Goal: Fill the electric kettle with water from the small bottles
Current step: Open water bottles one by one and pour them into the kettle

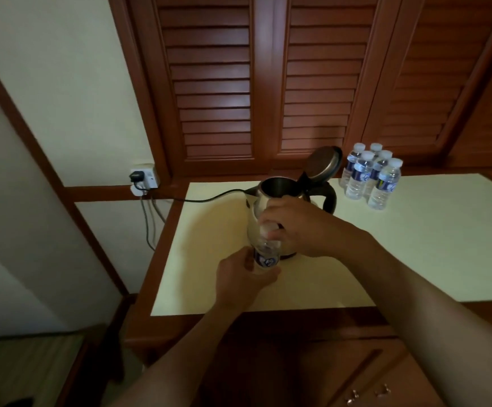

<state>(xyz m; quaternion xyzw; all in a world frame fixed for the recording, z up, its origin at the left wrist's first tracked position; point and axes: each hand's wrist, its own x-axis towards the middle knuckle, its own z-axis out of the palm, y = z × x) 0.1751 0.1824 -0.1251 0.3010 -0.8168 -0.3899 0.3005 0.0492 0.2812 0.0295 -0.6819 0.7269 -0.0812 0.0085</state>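
Observation:
A steel electric kettle (pixel 264 198) stands on the cream table top (pixel 415 245) with its lid (pixel 325 163) flipped up and its black handle to the right. In front of it my left hand (pixel 243 279) grips the body of a small clear water bottle (pixel 266 257) with a blue label. My right hand (pixel 294 226) curls its fingers round the bottle's white cap (pixel 269 229). Several more small bottles (pixel 369 177) with white caps stand in a cluster to the right of the kettle.
A black cord (pixel 197 198) runs from the kettle to a wall socket (pixel 143 177) at the left. Brown louvred doors (pixel 253 83) rise behind the table. A wooden cabinet front with metal handles (pixel 368 393) lies below the table edge.

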